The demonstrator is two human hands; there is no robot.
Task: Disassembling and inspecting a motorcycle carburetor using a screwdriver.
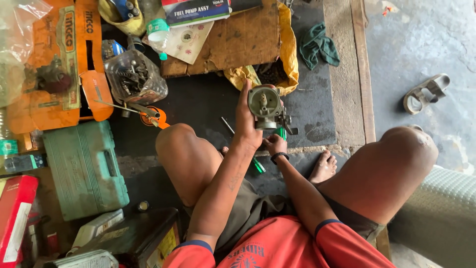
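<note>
On the dark floor mat (208, 99), between the seated person's knees, left hand (246, 124) grips a grey metal carburetor (265, 106), fingers wrapped round its left side, holding it up with the open round bowl cavity facing the camera. Right hand (275, 144) sits just below the part, clenched round a green-handled screwdriver (281, 133); the tip is hidden behind the part.

Risks, as I judge them:
- The one-handed hold is on the edge of the part only. If the tool pushes hard, the carburetor could twist out and fall on the mat.
- The cavity is open, so small inner pieces could fall out if it tips, and they would be hard to spot on the dark mat.
- The bare foot (323, 167) lies right under the work; a slipped tool or dropped part could hit it.

Counts:
- Carburetor: one.
- Green-handled screwdrivers: two, one in the right hand, a second (258, 165) lying on the mat by the left forearm.
- Thin metal rod (227, 125) on the mat: one.
- Clear plastic jar of metal bits (135, 77): one.
- Green tool case (85, 168): one.
- Orange moulded tray (64, 64): one.
- Green rag (319, 47): one.
- Sandal (425, 93): one.
- Cardboard sheet (233, 39): one.
</note>
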